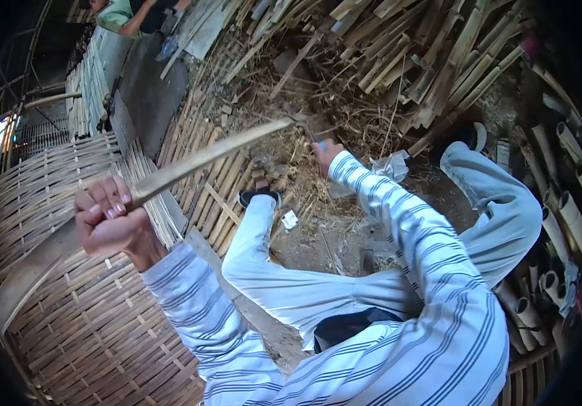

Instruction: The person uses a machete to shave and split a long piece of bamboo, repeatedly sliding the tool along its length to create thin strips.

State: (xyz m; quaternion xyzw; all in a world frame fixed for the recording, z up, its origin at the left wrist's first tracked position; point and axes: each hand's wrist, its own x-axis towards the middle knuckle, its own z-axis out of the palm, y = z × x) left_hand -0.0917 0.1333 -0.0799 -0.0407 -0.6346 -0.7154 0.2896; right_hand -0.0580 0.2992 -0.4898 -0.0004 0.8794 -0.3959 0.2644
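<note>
A long split bamboo piece [216, 157] runs slantwise across the view, from the lower left up to the middle. My left hand [111, 215] is closed in a fist around it, well back from its far end. Near that far end, a little below and to the right, my right hand [328, 155] is closed. A small bluish bit shows at its fingers, but what it grips is too small and blurred to name. Shavings and fibres [297, 152] lie on the ground just beyond and beside my right hand.
A woven bamboo mat [101, 325] spreads at left. Split bamboo [453, 61] is heaped at upper right, and bamboo tubes [571, 216] stand along the right edge. A plastic bag [391, 166] lies between my legs. Another person [125, 17] is at the top left.
</note>
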